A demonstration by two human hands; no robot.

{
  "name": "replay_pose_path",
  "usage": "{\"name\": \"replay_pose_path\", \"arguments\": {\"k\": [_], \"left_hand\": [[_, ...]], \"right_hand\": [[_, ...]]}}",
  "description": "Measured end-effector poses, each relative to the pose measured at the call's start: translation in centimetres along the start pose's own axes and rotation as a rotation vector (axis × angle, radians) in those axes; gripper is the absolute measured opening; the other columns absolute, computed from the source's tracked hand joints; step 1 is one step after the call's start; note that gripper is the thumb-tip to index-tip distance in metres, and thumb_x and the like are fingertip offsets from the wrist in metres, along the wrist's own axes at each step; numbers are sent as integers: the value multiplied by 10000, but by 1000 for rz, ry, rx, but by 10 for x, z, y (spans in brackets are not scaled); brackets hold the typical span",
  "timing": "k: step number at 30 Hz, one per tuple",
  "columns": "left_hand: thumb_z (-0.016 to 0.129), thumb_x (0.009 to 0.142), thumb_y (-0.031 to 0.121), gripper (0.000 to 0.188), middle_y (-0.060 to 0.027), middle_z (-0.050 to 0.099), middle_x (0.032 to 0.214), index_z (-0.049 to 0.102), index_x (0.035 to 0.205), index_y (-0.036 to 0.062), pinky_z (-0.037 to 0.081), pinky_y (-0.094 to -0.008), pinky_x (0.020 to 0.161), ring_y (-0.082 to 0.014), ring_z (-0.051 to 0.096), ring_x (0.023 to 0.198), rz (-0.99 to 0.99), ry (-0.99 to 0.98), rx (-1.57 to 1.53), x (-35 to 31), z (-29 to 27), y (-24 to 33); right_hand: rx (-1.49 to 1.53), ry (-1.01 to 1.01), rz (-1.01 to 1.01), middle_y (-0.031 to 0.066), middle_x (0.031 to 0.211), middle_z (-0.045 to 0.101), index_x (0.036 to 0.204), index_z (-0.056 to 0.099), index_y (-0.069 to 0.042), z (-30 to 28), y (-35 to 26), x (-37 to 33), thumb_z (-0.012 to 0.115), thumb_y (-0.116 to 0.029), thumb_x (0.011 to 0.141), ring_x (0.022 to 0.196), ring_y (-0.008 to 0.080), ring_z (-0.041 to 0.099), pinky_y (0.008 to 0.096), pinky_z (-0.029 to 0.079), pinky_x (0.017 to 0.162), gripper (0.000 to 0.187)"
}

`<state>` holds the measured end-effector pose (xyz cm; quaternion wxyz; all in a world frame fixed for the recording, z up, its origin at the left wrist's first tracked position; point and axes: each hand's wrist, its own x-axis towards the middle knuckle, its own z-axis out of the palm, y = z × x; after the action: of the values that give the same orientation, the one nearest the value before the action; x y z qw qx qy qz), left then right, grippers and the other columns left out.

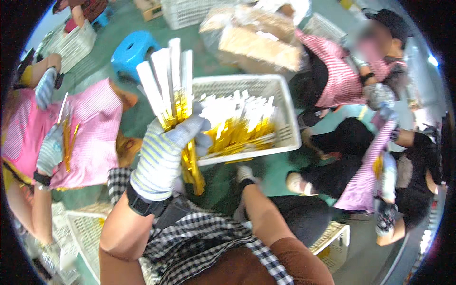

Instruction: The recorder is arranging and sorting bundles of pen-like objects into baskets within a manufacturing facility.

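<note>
My left hand (pixel 159 156), in a striped knit glove with a dark band at the wrist, is closed around a bundle of long, thin pieces (pixel 178 102). They have flat silver-white upper ends and gold-yellow lower ends, which stick out below the fist. Behind the bundle, a white perforated crate (pixel 287 114) holds many similar pieces, standing mostly with their pale ends up. My right forearm reaches forward from a brown sleeve. Beyond its black wristband, my right hand (pixel 244 173) shows small and pale below the crate's near edge; its fingers cannot be made out.
A blue plastic stool (pixel 135 52) stands behind the bundle. Past the crate lies a plastic-wrapped carton (pixel 259 45). At left, a co-worker's gloved hand (pixel 51 149) holds similar pieces over a pink apron. Other people sit at right. More white crates (pixel 85 232) stand around me.
</note>
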<state>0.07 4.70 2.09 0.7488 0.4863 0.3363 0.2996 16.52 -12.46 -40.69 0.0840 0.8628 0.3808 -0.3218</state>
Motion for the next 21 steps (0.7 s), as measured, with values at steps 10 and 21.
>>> {"name": "replay_pose_path", "arguments": {"k": [10, 21], "left_hand": [[614, 833, 157, 261, -87, 609, 844, 511, 1042, 40, 500, -249, 568, -141, 593, 651, 66, -53, -96, 2, -3, 10], [616, 825, 159, 180, -82, 620, 777, 579, 943, 29, 496, -261, 521, -152, 595, 602, 155, 2, -110, 1, -8, 15]], "right_hand": [[-335, -298, -1015, 126, 1145, 602, 1176, 551, -113, -56, -72, -67, 626, -221, 769, 1011, 299, 582, 392, 453, 870, 428], [116, -778, -1053, 107, 1240, 537, 1248, 512, -64, -153, -69, -208, 444, -354, 927, 1039, 224, 537, 338, 395, 926, 438]]}}
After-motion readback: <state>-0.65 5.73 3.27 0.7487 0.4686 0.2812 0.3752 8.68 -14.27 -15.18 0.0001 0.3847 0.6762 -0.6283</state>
